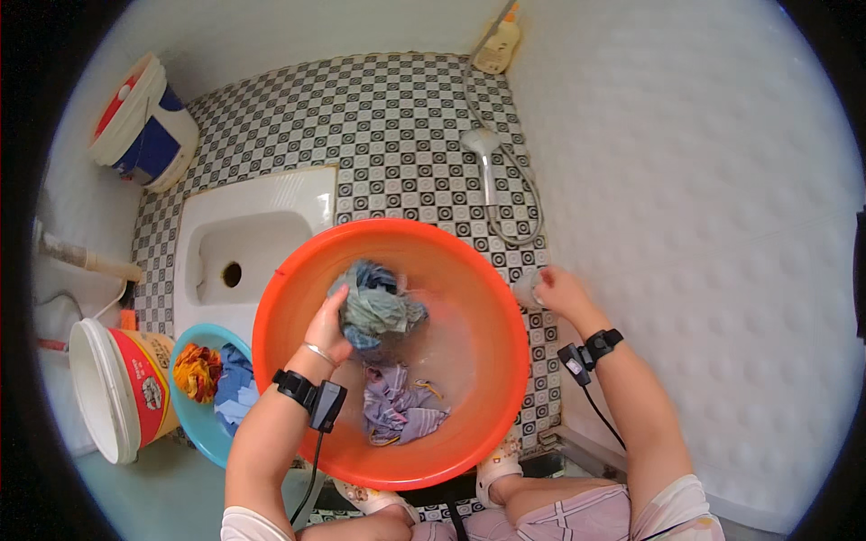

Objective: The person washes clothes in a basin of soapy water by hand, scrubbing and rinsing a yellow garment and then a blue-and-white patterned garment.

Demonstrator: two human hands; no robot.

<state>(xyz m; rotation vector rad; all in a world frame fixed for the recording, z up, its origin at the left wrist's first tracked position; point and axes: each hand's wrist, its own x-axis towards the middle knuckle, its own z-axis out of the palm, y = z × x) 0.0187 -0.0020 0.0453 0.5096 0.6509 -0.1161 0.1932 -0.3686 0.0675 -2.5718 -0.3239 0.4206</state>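
Observation:
A large orange basin (492, 270) stands in front of me with shallow, cloudy water in it. My left hand (328, 328), a bangle at its wrist, holds a wet, bunched grey-green and blue garment (386, 307) in the basin. Below that bundle a crumpled striped purple garment (401, 408) lies in the basin. Outside the basin's right rim, my right hand (561, 293) is closed at a small whitish, translucent object (528, 289); its kind is not clear. Dark straps with small black boxes sit on both my forearms.
A light-blue basin (190, 417) with orange and blue clothes stands left, beside a tipped white, red and yellow bucket (144, 383). Behind are a squat toilet (191, 261) and a white-and-blue bucket (162, 135). A shower head (481, 142) with its hose and a yellowish bottle (498, 45) are by the right wall.

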